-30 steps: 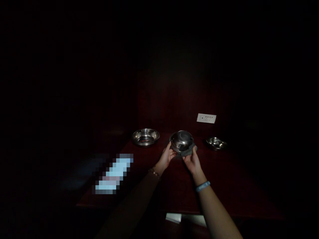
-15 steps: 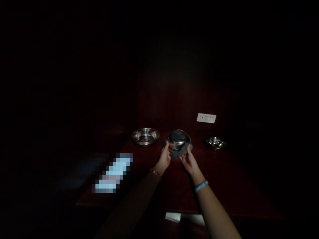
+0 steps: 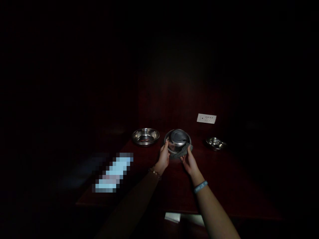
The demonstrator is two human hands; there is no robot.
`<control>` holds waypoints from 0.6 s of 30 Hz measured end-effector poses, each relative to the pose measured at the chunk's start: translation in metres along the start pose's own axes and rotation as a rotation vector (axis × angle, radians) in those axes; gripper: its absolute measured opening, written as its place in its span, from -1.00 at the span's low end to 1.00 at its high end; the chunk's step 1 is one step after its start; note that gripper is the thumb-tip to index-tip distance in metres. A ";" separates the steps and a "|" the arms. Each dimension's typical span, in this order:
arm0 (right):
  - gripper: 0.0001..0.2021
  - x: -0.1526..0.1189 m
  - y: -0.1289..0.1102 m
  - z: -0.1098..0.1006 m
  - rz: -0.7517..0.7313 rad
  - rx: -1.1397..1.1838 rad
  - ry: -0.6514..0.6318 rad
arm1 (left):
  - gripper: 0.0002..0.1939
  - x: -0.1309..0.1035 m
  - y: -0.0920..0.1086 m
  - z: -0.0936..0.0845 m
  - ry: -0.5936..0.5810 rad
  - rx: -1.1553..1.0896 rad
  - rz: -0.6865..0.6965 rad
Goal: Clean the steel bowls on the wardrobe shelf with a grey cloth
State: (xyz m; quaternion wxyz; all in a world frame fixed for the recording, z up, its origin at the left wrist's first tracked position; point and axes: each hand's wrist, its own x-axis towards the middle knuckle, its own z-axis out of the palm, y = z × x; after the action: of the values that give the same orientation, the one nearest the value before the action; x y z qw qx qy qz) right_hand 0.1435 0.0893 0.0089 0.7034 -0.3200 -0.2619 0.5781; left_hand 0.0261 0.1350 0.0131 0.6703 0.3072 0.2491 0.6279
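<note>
Between my hands is a shiny steel bowl (image 3: 177, 137), turned so that its round underside faces up toward me. My left hand (image 3: 163, 156) grips the bowl's near left rim, thumb on the outside. On the near right side, my right hand (image 3: 189, 161) pinches a grey cloth (image 3: 181, 152) against the rim, thumb on top. The fingers beneath the bowl are partly hidden. A bead bracelet circles my left wrist and a blue band my right.
The dark red table (image 3: 224, 179) holds a wide steel dish (image 3: 146, 136) at left and a smaller steel dish (image 3: 215, 143) at right. A white socket plate (image 3: 206, 118) is on the back wall. A blurred bright patch (image 3: 114, 172) covers the left side. Pale objects (image 3: 172, 217) show under the front edge.
The left hand has shifted slightly left along the rim, and the cloth's left part has drawn away from the bowl's left side. Both hands keep their hold.
</note>
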 end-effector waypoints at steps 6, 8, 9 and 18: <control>-0.66 0.003 -0.001 -0.001 -0.013 0.003 0.040 | -0.57 0.001 0.000 -0.001 -0.007 0.012 0.011; -0.64 0.003 0.000 -0.002 -0.021 -0.001 0.041 | -0.57 0.002 0.000 -0.001 0.000 0.016 0.014; -0.64 0.004 0.000 -0.002 -0.024 -0.006 0.043 | -0.57 0.003 -0.001 -0.001 0.005 0.016 0.016; -0.64 0.004 0.001 -0.005 -0.015 -0.028 0.040 | -0.57 0.005 -0.001 -0.004 0.001 0.002 -0.002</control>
State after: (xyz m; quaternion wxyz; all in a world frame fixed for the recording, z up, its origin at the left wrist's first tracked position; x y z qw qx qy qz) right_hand 0.1470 0.0931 0.0047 0.7084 -0.3394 -0.2581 0.5625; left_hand 0.0248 0.1405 0.0098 0.6705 0.3070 0.2504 0.6272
